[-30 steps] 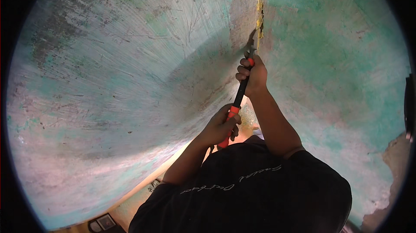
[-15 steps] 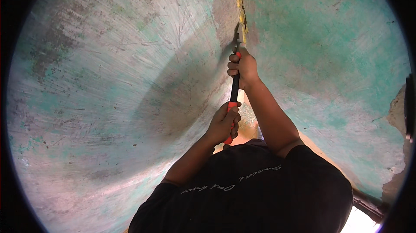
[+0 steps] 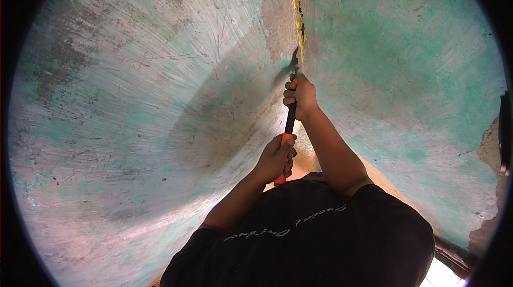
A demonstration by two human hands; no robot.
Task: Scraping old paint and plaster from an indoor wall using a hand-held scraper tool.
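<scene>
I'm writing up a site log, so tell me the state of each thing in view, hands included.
Yellow corner seam: ragged and broken
Red-and-black tool: held in both hands; contact with the seam unclear
Left hand: closed around the red grip
Right hand: closed around the tool, higher up
Left wall: scratched, stained
Right wall: patchy green

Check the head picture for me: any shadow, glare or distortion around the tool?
Head view: a broad, soft shadow darkens the left wall; a white glare patch sits at lower right; the fisheye makes that wall look bowed, with black corners; the tool has a small, dark tip, hard to make out.
</scene>
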